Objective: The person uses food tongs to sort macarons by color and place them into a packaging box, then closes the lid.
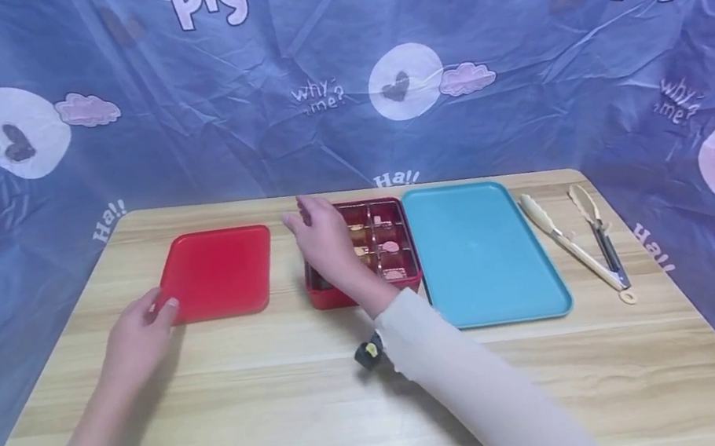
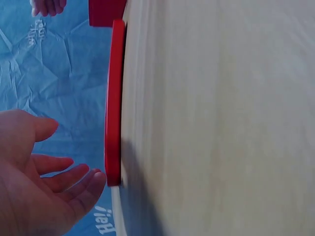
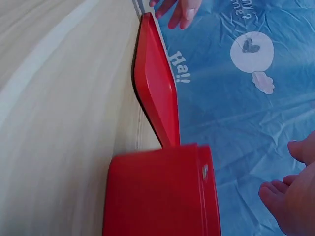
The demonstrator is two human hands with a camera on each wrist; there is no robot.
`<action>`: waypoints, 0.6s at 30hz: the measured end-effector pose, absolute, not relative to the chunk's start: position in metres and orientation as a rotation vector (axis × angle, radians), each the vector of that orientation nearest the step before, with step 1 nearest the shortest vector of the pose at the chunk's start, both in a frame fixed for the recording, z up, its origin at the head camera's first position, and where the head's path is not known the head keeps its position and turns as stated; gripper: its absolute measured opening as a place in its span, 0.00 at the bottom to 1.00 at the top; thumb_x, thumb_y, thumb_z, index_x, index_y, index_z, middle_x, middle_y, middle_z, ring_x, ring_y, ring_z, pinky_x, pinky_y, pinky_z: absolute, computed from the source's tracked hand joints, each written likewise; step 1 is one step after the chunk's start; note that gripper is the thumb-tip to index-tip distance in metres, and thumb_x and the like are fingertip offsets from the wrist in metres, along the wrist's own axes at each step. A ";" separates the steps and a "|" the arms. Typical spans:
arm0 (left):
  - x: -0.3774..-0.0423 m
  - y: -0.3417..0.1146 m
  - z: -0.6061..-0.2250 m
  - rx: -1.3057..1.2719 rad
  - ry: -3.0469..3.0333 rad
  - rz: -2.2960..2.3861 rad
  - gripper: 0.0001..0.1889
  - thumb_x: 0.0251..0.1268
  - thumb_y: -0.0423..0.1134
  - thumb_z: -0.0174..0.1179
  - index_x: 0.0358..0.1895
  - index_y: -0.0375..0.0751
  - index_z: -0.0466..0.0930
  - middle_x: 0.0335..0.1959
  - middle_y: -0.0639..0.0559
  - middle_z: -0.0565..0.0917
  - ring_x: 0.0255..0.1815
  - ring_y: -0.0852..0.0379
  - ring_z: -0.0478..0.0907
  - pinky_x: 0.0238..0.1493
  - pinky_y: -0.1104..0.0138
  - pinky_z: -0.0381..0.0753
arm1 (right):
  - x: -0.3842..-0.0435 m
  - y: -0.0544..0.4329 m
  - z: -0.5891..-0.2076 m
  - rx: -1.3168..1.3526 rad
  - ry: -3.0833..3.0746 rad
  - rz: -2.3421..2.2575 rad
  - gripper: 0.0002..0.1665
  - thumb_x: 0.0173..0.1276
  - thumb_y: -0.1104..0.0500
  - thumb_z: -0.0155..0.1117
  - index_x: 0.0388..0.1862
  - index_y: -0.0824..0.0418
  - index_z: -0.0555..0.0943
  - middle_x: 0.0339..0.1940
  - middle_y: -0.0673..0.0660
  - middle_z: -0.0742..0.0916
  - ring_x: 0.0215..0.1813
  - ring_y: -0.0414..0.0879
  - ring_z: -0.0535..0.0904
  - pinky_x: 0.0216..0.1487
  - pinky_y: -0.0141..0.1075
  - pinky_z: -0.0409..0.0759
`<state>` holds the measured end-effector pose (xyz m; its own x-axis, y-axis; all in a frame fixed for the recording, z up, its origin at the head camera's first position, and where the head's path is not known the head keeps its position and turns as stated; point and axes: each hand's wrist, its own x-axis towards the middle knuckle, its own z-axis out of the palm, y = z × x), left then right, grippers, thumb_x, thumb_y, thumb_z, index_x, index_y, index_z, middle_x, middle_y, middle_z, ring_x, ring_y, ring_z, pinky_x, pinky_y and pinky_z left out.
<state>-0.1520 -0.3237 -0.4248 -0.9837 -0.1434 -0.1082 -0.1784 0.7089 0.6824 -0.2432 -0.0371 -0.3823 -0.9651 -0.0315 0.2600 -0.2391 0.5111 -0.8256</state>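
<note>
My left hand (image 1: pixel 140 331) is at the left edge of a shallow red square tray (image 1: pixel 223 272), fingers relaxed and thumb apart. In the left wrist view, the fingertips (image 2: pixel 96 182) come right up to the rim of the tray, with nothing held. Over the left side of a red box (image 1: pixel 331 299) is my right hand (image 1: pixel 325 241), hiding part of it. Clear dividers split the box into compartments, and small pink and yellowish pieces (image 1: pixel 390 247) show inside. The right wrist view shows the right hand (image 3: pixel 293 194) loosely bent, gripping nothing, beside the box (image 3: pixel 157 194).
A blue rectangular tray (image 1: pixel 483 252) lies just right of the box. Further right are cream-tipped tongs (image 1: pixel 573 249) and a second pair with dark handles (image 1: pixel 599 232). A blue printed cloth (image 1: pixel 326 45) hangs behind the wooden table (image 1: pixel 279 428).
</note>
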 end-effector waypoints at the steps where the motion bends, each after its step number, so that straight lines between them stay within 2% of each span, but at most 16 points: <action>1: -0.151 -0.326 -0.425 -0.276 2.867 1.141 0.38 0.80 0.57 0.40 0.79 0.30 0.50 0.74 0.23 0.59 0.71 0.22 0.61 0.65 0.31 0.65 | -0.245 -0.042 -0.382 0.230 -2.540 1.446 0.31 0.75 0.49 0.63 0.71 0.61 0.75 0.62 0.59 0.83 0.62 0.51 0.81 0.63 0.42 0.80; 6: -0.148 -0.336 -0.428 -0.274 2.906 1.129 0.37 0.81 0.55 0.40 0.78 0.27 0.51 0.73 0.21 0.61 0.69 0.21 0.63 0.66 0.30 0.62 | -0.254 -0.063 -0.385 0.205 -2.566 1.425 0.30 0.75 0.48 0.61 0.70 0.61 0.76 0.63 0.58 0.83 0.61 0.49 0.82 0.62 0.41 0.81; 14: -0.149 -0.341 -0.435 -0.245 2.908 1.113 0.37 0.81 0.54 0.41 0.76 0.24 0.52 0.72 0.20 0.61 0.71 0.21 0.58 0.67 0.31 0.61 | -0.267 -0.086 -0.395 0.177 -2.603 1.385 0.30 0.76 0.48 0.60 0.71 0.60 0.75 0.66 0.57 0.81 0.66 0.51 0.79 0.67 0.43 0.77; 18: -0.148 -0.342 -0.433 -0.257 2.892 1.120 0.38 0.81 0.54 0.41 0.77 0.23 0.50 0.72 0.20 0.61 0.72 0.21 0.58 0.67 0.31 0.60 | -0.272 -0.101 -0.398 0.151 -2.595 1.422 0.29 0.76 0.49 0.60 0.71 0.58 0.75 0.66 0.57 0.81 0.66 0.50 0.79 0.67 0.41 0.78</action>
<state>-0.1483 -0.3417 -0.4330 -0.9859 -0.1429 -0.0868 -0.1641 0.7275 0.6662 -0.2721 -0.1012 -0.3978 -0.9790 -0.0035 0.2039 -0.1737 0.5379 -0.8249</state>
